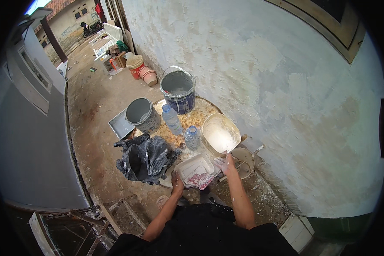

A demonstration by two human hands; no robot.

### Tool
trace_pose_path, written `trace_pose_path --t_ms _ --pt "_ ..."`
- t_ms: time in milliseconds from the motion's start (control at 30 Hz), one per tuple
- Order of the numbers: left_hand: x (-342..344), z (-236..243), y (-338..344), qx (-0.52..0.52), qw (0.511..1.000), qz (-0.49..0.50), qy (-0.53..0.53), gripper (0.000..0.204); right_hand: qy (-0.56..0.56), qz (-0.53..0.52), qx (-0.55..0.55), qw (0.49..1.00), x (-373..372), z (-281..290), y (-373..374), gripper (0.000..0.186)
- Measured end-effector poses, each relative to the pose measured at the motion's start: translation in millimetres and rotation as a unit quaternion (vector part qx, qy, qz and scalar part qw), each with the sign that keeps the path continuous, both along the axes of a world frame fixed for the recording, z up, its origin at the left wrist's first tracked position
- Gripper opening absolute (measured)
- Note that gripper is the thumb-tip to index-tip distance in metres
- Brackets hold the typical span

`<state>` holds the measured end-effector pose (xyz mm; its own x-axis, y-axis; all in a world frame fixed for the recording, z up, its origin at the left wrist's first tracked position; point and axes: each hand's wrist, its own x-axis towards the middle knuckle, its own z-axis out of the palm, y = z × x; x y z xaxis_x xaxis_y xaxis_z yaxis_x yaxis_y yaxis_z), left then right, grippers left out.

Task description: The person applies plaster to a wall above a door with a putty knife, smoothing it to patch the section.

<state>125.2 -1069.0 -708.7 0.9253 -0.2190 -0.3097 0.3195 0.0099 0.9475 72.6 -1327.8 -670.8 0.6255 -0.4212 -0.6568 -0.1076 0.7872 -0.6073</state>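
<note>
Most of the counter [205, 112] was covered by what stood on it. The fingers of the left hand [177, 182] were partly hidden at the edge of the tray [194, 165], so its grip could not be made out. At the right hand [227, 164], the fingertips were blurred into the white around them. The pot [245, 170] was partly blocked by the tub [210, 148] and that hand; the pan [117, 126], by the grey bucket [151, 124]. The bag's [158, 155] inside was lost in shadow. The window [350, 46] was cut off above, the shirt [209, 226] below. The motorbike [91, 29] was shown too small for detail.
</note>
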Motion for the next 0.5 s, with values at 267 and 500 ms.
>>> trace_pose_path --t_ms 267,500 --pt "-23 -53 -9 0.058 0.987 0.084 -0.127 0.039 0.016 -0.04 -0.03 0.999 -9 17 -10 0.037" --pt "-35 -5 -34 0.048 0.989 0.122 -0.065 0.038 -0.106 -0.063 0.009 0.992 -19 -20 -32 0.052"
